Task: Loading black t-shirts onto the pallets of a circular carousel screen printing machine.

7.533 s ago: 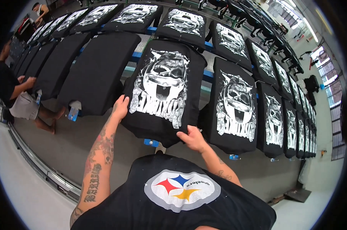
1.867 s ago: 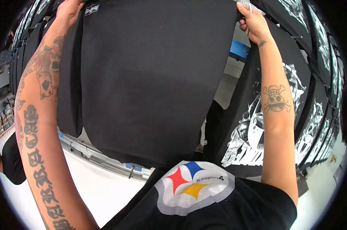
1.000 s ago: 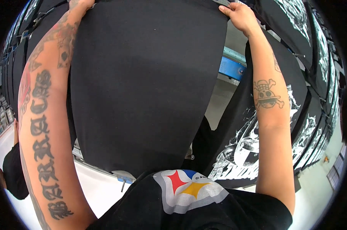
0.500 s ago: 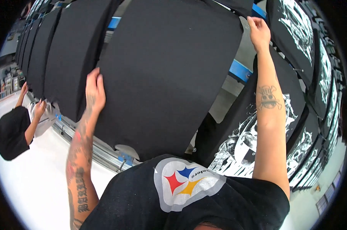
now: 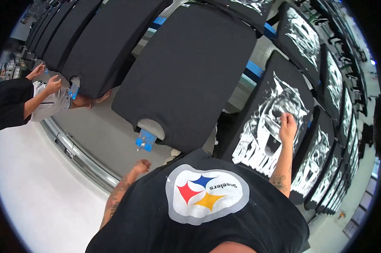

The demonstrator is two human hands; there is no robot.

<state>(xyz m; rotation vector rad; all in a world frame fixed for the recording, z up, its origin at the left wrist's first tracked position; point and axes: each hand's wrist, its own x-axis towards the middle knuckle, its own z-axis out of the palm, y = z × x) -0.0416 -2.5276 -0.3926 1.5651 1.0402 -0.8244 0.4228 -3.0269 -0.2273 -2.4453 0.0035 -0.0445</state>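
A plain black shirt (image 5: pixel 184 76) lies stretched over the pallet at centre, its neck opening around a grey rounded tip with a blue bracket (image 5: pixel 146 140) below. My left hand (image 5: pixel 140 165), fingers loosely curled and holding nothing visible, is below that bracket, off the fabric. My right hand (image 5: pixel 288 124) is raised over a black shirt with a white printed graphic (image 5: pixel 258 143) on the pallet to the right. Its fingers are fairly straight and close together, with nothing seen in them; whether they touch the print cannot be told.
Plain black shirts on pallets (image 5: pixel 97 42) run away to the left, printed ones (image 5: pixel 308 168) to the right and behind. A co-worker (image 5: pixel 13 101) stands at the left with both hands raised near the pallets. A metal rail (image 5: pixel 76 149) runs along the white floor.
Both my hands have let go of the plain shirt's far edge and come down toward me, the right one over the printed shirt. The view has shifted, showing more pallets and the co-worker.
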